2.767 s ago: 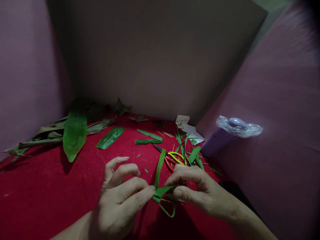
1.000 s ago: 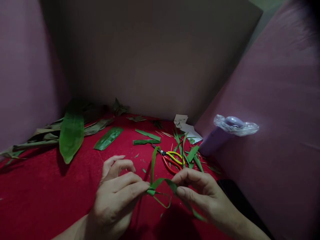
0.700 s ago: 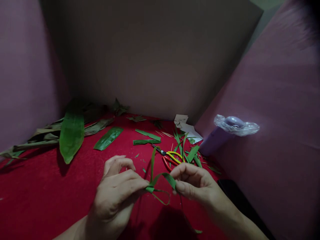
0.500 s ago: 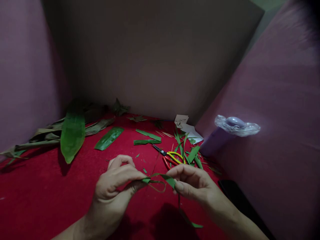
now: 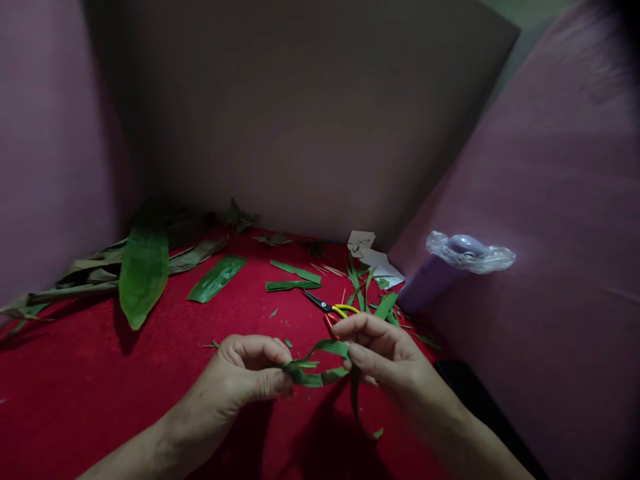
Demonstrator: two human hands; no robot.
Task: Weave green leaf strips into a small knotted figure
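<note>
Between my hands a narrow green leaf strip [image 5: 320, 379] is bent into a loop above the red cloth. My left hand [image 5: 245, 373] pinches the loop's left end between thumb and fingers, where short strip ends stick out. At the other side my right hand [image 5: 385, 350] pinches the strip, and a loose tail hangs below its fingers. Just beyond my right hand lie scissors [image 5: 324, 305] with dark blades and red and yellow handles, partly hidden by the fingers. Cut leaf pieces [image 5: 293, 286] rest past the blades.
Large leaves [image 5: 145, 273], green and dried, lie at the left. A broad leaf piece [image 5: 217, 279] is nearer the middle. Thin sticks [image 5: 327, 270] and white papers [image 5: 380, 263] sit at the back. A purple bottle [image 5: 430, 280] wrapped in clear plastic stands right, beyond a black object [image 5: 470, 383].
The strip has opened from a narrow, thin loop into a wider one with its flat side showing. My left hand has turned and its fingers have lowered; the hanging tail has shifted.
</note>
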